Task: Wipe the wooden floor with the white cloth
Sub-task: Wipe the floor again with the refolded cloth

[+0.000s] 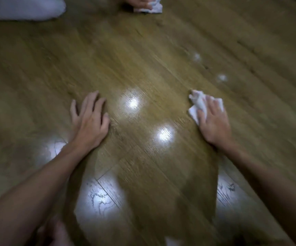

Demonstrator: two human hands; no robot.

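Note:
My right hand (212, 119) presses a crumpled white cloth (197, 103) flat onto the wooden floor (143, 59) at the right of the view, fingers spread straight over it. Part of the cloth sticks out past my fingertips, toward the left and far side. My left hand (88, 114) rests palm down on the bare floor at the left, fingers spread, holding nothing. The picture is blurred by motion.
Another person's hand (140, 2) holds a second white cloth (150, 8) on the floor at the top edge. A white-clad knee or leg (23, 8) lies at the top left. Bright light reflections (133, 102) dot the planks, and small pale spots (221, 78) sit far right.

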